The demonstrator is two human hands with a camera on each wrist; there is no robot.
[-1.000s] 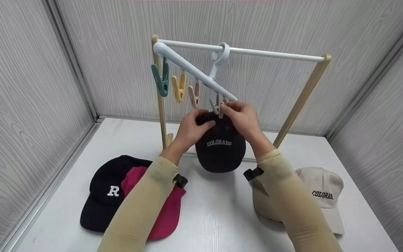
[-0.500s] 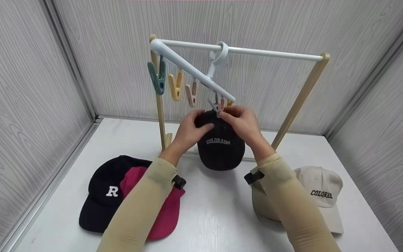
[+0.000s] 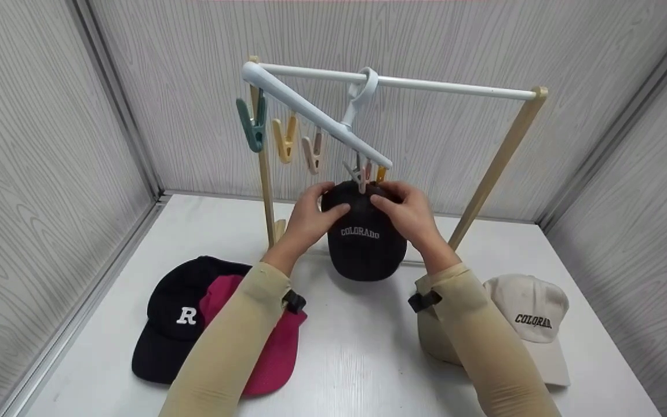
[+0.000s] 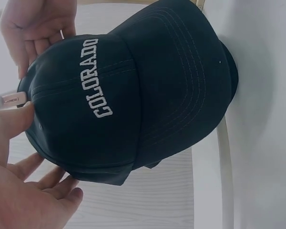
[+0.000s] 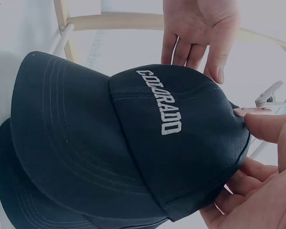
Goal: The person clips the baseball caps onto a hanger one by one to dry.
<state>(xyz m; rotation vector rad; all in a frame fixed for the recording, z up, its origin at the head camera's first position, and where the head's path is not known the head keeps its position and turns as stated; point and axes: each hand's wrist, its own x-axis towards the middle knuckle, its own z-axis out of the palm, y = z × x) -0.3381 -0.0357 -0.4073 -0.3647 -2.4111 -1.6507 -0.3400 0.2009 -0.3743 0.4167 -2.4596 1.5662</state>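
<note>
A black cap (image 3: 362, 252) lettered COLORADO hangs below the hanger (image 3: 310, 110), brim down. A pale pink clip (image 3: 363, 178) meets the top of its crown. My left hand (image 3: 313, 214) holds the crown's left side, thumb in front and fingers behind. On the other side, my right hand (image 3: 411, 214) holds the crown the same way, its thumb just below the clip. The near hand (image 4: 28, 186) in the left wrist view shows several fingertips behind the fabric. Behind this cap, a second dark brim (image 5: 21, 191) shows in the right wrist view; the rest is hidden.
Green (image 3: 253, 124), yellow (image 3: 285, 139) and beige (image 3: 312, 153) clips dangle from the hanger, on the white rail (image 3: 455, 88). A navy cap (image 3: 174, 330) and a magenta cap (image 3: 278, 359) lie at left. Khaki (image 3: 437, 339) and cream caps (image 3: 533, 307) lie at right.
My right hand has left the pink clip and moved down onto the cap's right side. The hanger's left end has swung slightly left. My left hand keeps its hold.
</note>
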